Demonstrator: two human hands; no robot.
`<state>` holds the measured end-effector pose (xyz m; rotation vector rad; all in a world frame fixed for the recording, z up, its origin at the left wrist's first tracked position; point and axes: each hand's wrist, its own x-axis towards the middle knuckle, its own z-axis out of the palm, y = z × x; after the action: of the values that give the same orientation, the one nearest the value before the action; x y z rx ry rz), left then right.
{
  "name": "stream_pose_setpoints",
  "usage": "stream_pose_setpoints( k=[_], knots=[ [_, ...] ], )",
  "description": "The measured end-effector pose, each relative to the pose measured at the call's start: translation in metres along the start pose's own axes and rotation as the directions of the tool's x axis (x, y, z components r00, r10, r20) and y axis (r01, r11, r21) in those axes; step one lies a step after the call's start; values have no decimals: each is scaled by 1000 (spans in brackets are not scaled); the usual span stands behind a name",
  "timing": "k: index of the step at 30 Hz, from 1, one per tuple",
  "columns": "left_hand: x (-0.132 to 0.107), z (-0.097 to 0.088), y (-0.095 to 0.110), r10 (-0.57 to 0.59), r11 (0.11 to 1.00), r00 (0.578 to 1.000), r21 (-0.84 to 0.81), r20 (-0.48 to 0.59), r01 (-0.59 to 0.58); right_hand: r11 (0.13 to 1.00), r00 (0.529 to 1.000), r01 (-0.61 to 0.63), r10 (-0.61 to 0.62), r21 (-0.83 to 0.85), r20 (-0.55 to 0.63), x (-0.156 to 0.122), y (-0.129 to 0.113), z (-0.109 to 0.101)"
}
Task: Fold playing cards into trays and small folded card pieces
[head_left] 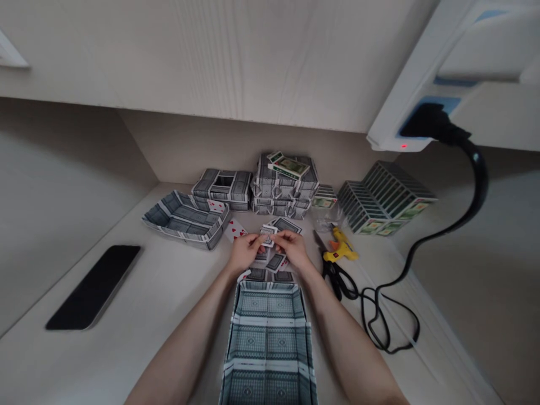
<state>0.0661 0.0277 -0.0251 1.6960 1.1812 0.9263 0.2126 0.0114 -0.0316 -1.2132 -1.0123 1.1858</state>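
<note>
Between my left hand (247,251) and my right hand (292,248) is a small playing card (268,236), its patterned back facing up. Fingers and thumbs of both hands pinch it from either side. Loose playing cards (276,262) lie under and around my hands, some face up with red pips. Between my forearms, near me, a long open tray made of playing cards (265,343) rests on the table. A second open card tray (188,219) sits to the left of my left hand.
Card-built boxes (284,188) stand at the back, with a card pack (289,167) on top. Stacked card packs (390,197), a yellow glue gun (341,246), black-handled scissors (340,278) and a cord (407,270) are at right. A phone (95,287) lies left.
</note>
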Motion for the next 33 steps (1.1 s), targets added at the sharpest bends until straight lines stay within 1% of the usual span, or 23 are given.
stream_pose_setpoints(
  k=[8, 13, 17, 21, 24, 29, 33],
  knots=[
    [-1, 0, 4, -22, 999, 999, -47, 36, 24, 999, 1000, 0, -1, 36, 16, 2, 3, -2],
    [-2, -1, 9, -62, 994, 996, -90, 62, 67, 999, 1000, -10, 9, 49, 18, 1, 2, -2],
    [-3, -2, 13, -58, 993, 996, -95, 65, 64, 998, 1000, -17, 16, 61, 16, 0, -1, 0],
    [-3, -2, 12, -56, 992, 996, -112, 65, 63, 996, 999, -25, 21, 82, 50, 0, 0, -1],
    [-2, -2, 10, -48, 996, 997, -67, 53, 52, 996, 998, -23, 17, 90, 63, 0, 2, -2],
    [-1, -3, 5, 7, 997, 999, 79, 37, -10, 996, 998, -28, 23, 81, 65, 0, 2, -3],
    [-1, -2, 4, 12, 997, 999, 76, 40, -15, 997, 998, -17, 12, 80, 56, 0, 1, -2]
  ],
)
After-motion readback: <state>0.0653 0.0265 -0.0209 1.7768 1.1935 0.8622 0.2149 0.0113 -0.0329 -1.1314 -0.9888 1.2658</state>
